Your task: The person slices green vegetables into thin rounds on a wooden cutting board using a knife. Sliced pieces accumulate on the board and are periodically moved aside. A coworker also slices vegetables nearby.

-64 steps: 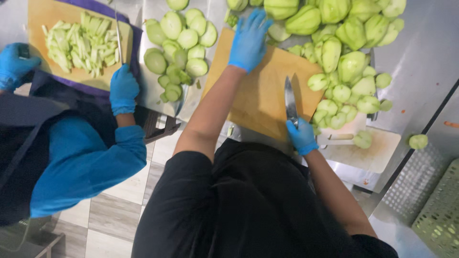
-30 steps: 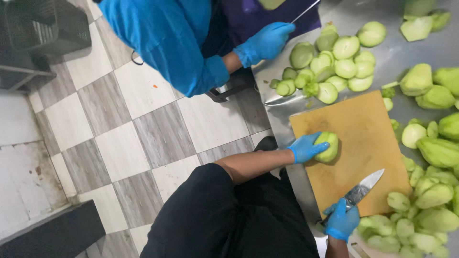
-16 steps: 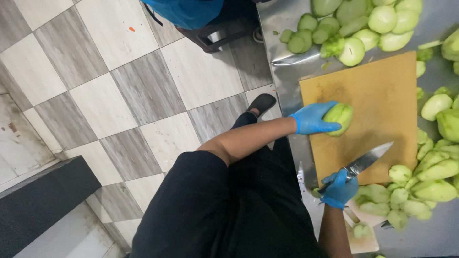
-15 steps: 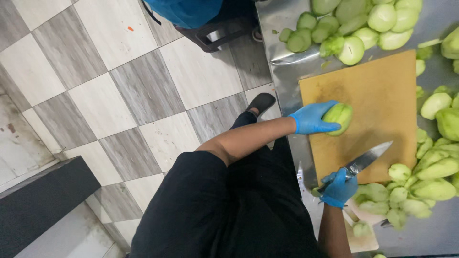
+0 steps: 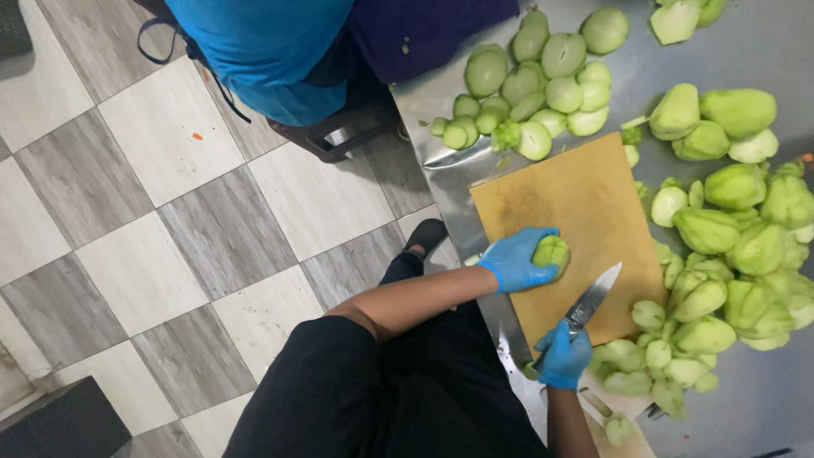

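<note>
Wooden board [image 5: 585, 212] — left hand [image 5: 515, 260] grip on green squash [image 5: 551, 252], knife [image 5: 591, 298] probably clear.

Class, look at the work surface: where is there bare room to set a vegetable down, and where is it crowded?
Most of the wooden cutting board is bare, beyond the left hand holding a green vegetable and the right hand with the knife. The steel table's far corner is open. The board's right side is crowded with piled vegetables.

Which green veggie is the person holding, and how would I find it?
Find the brown cutting board on the metal table. At its near edge, the left hand in a blue glove presses down one green squash. It is the only one lying on the board and the only one being held; all others sit on bare metal.
</note>
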